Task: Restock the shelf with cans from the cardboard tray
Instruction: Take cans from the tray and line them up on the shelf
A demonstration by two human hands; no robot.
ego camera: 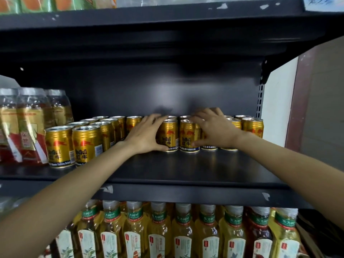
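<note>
- Two hands are seen at mid-frame, reaching onto the dark shelf (186,168).
- The left hand (143,135) is curled round a gold can (168,135), thumb low at its base, fingers over its rim.
- The right hand (214,127) is wrapped about a neighbouring can (189,136), thumb near its base.
- More gold cans (74,144) are ranged in rows to the left and behind.
- Tea bottles (158,233) are lined up along the lower frame.
- Shrink-wrapped bottles (24,125) are stacked at the left edge.
</note>
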